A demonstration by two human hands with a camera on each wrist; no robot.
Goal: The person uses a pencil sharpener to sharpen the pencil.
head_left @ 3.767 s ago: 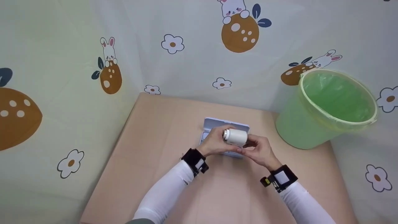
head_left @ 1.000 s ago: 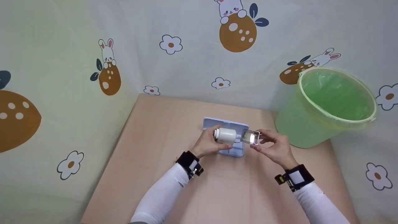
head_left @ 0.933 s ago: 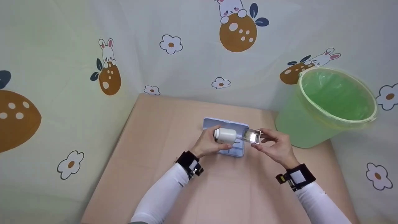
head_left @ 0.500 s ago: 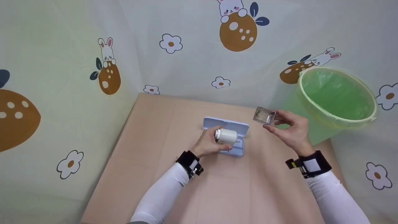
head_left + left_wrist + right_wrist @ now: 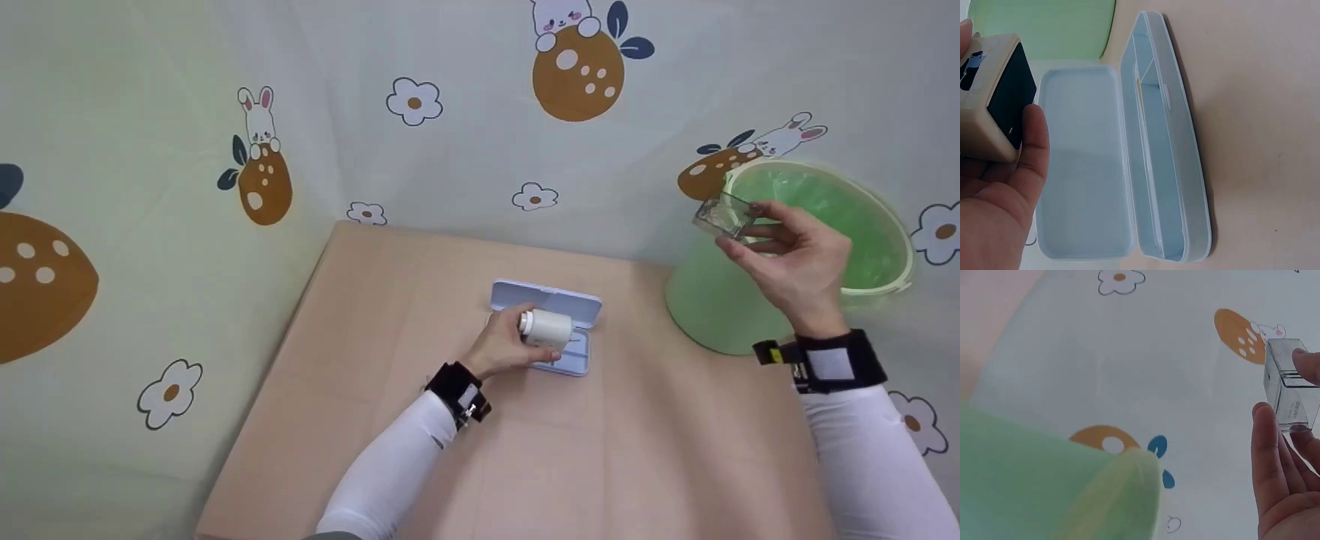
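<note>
My left hand (image 5: 504,343) grips a white pencil sharpener (image 5: 546,328) over the pencil case; the left wrist view shows the sharpener's dark flat side (image 5: 1013,95) with fingers around its body. The light-blue pencil case (image 5: 555,300) lies with its lid raised, and a thin stick with a yellowish part (image 5: 1140,97) rests in its long compartment (image 5: 1165,163). High on the right, my right hand (image 5: 808,259) pinches a clear plastic shavings drawer (image 5: 721,217) between thumb and fingers. In the head view the drawer overlaps the left rim of the bin.
A green bin (image 5: 716,307) with a pale rim and a plastic liner stands at the table's back right corner. The tan tabletop (image 5: 390,315) meets walls covered with a patterned sheet (image 5: 465,150) at the back and left.
The drawer has come out of the sharpener and, in my right hand, moved up and right to the bin, tilting on the way. My left hand stays over the case with the sharpener.
</note>
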